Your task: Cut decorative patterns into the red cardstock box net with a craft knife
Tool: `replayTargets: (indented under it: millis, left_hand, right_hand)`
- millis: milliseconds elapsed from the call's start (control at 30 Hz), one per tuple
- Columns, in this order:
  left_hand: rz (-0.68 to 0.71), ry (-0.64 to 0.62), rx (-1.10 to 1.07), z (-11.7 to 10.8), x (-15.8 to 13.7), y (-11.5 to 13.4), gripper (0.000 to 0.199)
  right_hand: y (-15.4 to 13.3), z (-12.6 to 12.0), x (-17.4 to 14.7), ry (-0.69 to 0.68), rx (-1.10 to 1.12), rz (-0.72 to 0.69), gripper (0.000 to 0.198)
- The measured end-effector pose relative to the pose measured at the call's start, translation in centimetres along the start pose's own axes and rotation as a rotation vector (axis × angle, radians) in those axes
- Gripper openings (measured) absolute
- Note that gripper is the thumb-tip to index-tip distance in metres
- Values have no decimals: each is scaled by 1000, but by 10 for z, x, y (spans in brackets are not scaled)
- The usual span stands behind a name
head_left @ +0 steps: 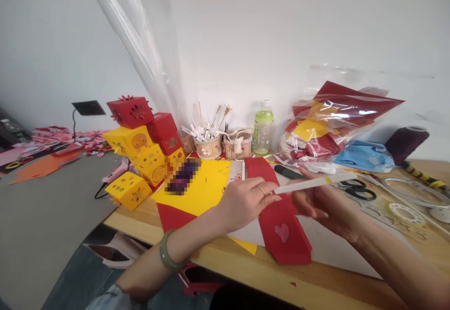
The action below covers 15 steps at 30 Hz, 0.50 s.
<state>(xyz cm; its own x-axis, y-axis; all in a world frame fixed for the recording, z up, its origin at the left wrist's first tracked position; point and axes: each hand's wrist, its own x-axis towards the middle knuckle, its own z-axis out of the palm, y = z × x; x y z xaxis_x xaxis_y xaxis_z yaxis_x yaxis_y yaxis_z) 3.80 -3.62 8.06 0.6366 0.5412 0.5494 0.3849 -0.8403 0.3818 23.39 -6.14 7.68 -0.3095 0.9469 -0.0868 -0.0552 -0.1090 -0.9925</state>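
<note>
My left hand (246,202) pinches one end of a narrow, whitish strip (312,184) between thumb and fingers. A yellowish mark shows on the strip, which slants up to the right. Just behind it is my right hand (316,200), slightly blurred, its fingers apart and bent, with no grip on anything visible. Below both hands lies a folded red paper piece (286,242) with a pink heart on its near panel. Yellow paper (207,193) and red paper (172,216) lie left of it. Black-handled scissors (360,190) rest beyond my right forearm.
Red and yellow cut-out paper boxes (131,190) are stacked at the left. Along the wall stand a basket of white pens (207,148), a second basket (239,145) and a green bottle (263,127). A plastic bag of paper (319,127) and a tape roll (406,213) are right.
</note>
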Motion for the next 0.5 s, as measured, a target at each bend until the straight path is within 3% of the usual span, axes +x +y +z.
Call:
replayTargets:
  millis: [67,167,233,333,400,500]
  left_hand:
    - [-31,31,-21,3,1,1,30]
    - [-44,35,-59,14,3,5,24]
    - [-69,51,-115,21,3,7,21]
    - [-104,37,-203,25,3,8,17]
    - [-106,-45,-244,20,4,10,19]
    - [-125,-254,-321,5,8,15,26]
  right_hand:
    - [0,0,2,129,5,-118,27]
    - [-1,4,0,100,-156,-199,44]
    - [-1,5,-3,98,-242,-212,39]
    - [2,4,-5,234,-254,-169,35]
    - [4,4,-6,298,-223,-128,32]
    - [2,7,-12,289,-269,-118,30]
